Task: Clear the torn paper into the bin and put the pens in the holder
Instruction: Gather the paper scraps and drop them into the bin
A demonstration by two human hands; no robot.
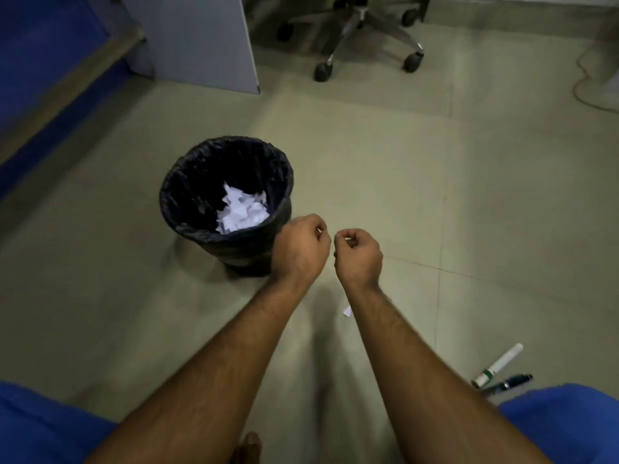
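A black bin lined with a dark bag stands on the floor, and torn white paper lies heaped inside it. My left hand hovers just right of the bin's near rim, fingers pinched, with a speck of white between them. My right hand is close beside it, also pinched on a small pale bit. One paper scrap lies on the floor below my right wrist. A white marker and a dark pen lie on the floor at the lower right. No pen holder is in view.
An office chair base on castors stands at the back, next to a grey desk panel. A cable loops on the floor at the far right. My blue-clad knees frame the bottom corners.
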